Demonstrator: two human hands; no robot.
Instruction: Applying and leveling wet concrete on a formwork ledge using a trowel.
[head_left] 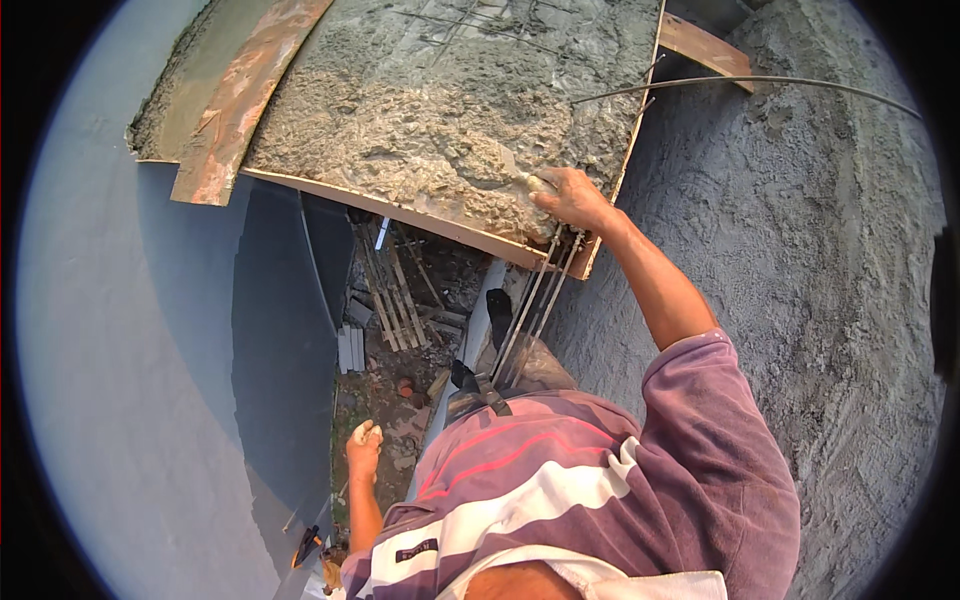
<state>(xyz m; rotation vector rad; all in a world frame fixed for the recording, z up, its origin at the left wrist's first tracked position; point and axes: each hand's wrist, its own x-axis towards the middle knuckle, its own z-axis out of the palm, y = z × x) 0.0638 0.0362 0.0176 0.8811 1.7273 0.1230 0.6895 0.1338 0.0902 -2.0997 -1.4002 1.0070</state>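
Rough concrete [400, 130] lies beneath the right hand [572, 198] and trowel [538, 183], rods [545, 258] jutting nearby.

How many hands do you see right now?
2: the right hand, at the wet slab near its corner, gripping a small tool; the left hand, left of the shirt, away from the slab. No others show.
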